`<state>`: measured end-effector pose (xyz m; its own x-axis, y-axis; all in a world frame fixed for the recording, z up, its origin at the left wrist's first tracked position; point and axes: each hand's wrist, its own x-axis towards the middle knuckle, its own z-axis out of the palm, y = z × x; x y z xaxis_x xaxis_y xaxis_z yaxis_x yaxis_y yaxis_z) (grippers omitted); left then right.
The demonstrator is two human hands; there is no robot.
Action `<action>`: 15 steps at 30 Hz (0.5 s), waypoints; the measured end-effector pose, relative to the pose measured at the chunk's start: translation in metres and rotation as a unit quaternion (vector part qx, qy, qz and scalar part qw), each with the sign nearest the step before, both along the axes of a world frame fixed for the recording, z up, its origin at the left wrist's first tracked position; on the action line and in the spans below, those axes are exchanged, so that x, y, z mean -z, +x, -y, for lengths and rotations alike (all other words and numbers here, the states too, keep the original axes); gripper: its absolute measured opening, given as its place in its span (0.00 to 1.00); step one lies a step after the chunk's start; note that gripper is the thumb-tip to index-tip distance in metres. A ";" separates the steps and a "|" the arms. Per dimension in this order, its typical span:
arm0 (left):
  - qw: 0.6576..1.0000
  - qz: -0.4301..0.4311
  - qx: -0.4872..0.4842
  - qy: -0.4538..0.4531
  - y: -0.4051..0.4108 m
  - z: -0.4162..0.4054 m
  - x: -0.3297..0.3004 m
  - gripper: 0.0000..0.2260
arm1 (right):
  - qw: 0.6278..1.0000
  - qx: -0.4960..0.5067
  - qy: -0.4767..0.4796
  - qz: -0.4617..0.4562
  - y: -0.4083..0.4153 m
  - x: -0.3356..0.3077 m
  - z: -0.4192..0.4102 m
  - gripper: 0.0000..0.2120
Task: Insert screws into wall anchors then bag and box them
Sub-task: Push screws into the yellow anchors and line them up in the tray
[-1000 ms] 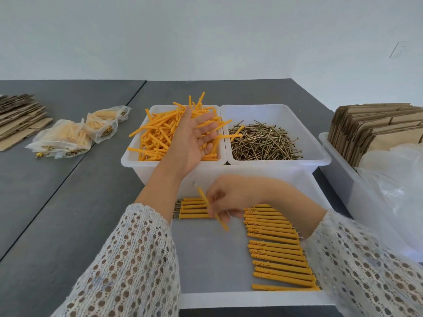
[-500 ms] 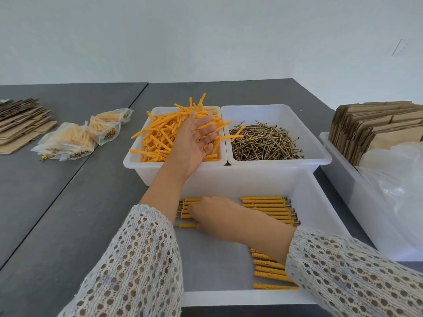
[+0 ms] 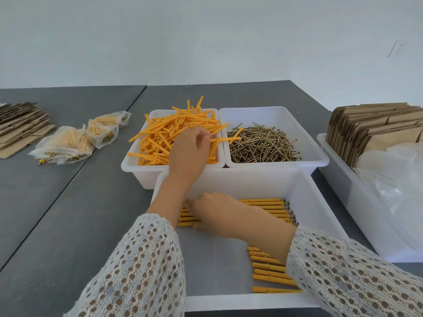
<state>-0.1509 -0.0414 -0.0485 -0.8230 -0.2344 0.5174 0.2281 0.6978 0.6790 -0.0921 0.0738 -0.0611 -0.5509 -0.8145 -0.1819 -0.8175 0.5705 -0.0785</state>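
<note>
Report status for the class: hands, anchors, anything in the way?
Left hand curled in the loose anchors. Right hand on the assembled anchors in the near tray; its grip unclear. Nothing blocking.

No readable text, labels, brands, numbers or signs anywhere in view.
</note>
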 end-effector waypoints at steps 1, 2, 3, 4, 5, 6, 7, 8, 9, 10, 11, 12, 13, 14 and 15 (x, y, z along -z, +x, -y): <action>0.995 0.025 -0.023 -0.096 0.001 0.001 0.004 0.10 | 1.000 0.002 -0.010 -0.002 -0.003 -0.009 -0.004 0.07; 0.984 0.074 -0.043 -0.158 0.001 0.001 0.006 0.11 | 1.000 0.006 -0.022 -0.013 -0.007 -0.019 -0.010 0.06; 0.969 0.130 -0.061 -0.199 0.001 0.000 0.007 0.12 | 0.999 0.016 -0.031 -0.016 -0.013 -0.029 -0.017 0.10; 0.953 0.179 -0.077 -0.231 0.001 -0.001 0.007 0.14 | 0.998 0.037 -0.055 0.008 -0.020 -0.039 -0.025 0.12; 0.939 0.210 -0.087 -0.257 0.001 -0.002 0.006 0.15 | 0.991 0.067 -0.097 0.056 -0.028 -0.046 -0.034 0.11; 0.930 0.230 -0.091 -0.273 0.000 -0.003 0.005 0.16 | 0.979 0.100 -0.149 0.095 -0.036 -0.052 -0.042 0.10; 0.925 0.242 -0.093 -0.279 0.000 -0.004 0.004 0.17 | 0.965 0.135 -0.201 0.100 -0.044 -0.054 -0.050 0.09; 0.922 0.250 -0.096 -0.281 0.000 -0.004 0.004 0.17 | 0.951 0.175 -0.245 0.074 -0.054 -0.052 -0.057 0.09; 0.919 0.256 -0.100 -0.283 0.000 -0.004 0.005 0.18 | 0.936 0.216 -0.277 0.032 -0.065 -0.048 -0.064 0.09; 0.917 0.262 -0.103 -0.283 0.000 -0.004 0.004 0.17 | 0.919 0.261 -0.294 -0.015 -0.075 -0.042 -0.071 0.08; 0.917 0.266 -0.104 -0.279 -0.001 -0.003 0.004 0.17 | 0.902 0.307 -0.299 -0.054 -0.085 -0.035 -0.079 0.07; 0.920 0.266 -0.102 -0.268 -0.001 -0.003 0.004 0.16 | 0.885 0.350 -0.297 -0.082 -0.093 -0.029 -0.086 0.06; 0.927 0.261 -0.097 -0.253 -0.001 -0.004 0.004 0.16 | 0.870 0.387 -0.289 -0.098 -0.101 -0.025 -0.094 0.06; 0.933 0.253 -0.093 -0.239 -0.001 -0.004 0.004 0.17 | 0.859 0.420 -0.278 -0.097 -0.108 -0.021 -0.101 0.06; 0.937 0.244 -0.093 -0.230 -0.001 -0.005 0.005 0.17 | 0.851 0.446 -0.263 -0.086 -0.114 -0.018 -0.107 0.07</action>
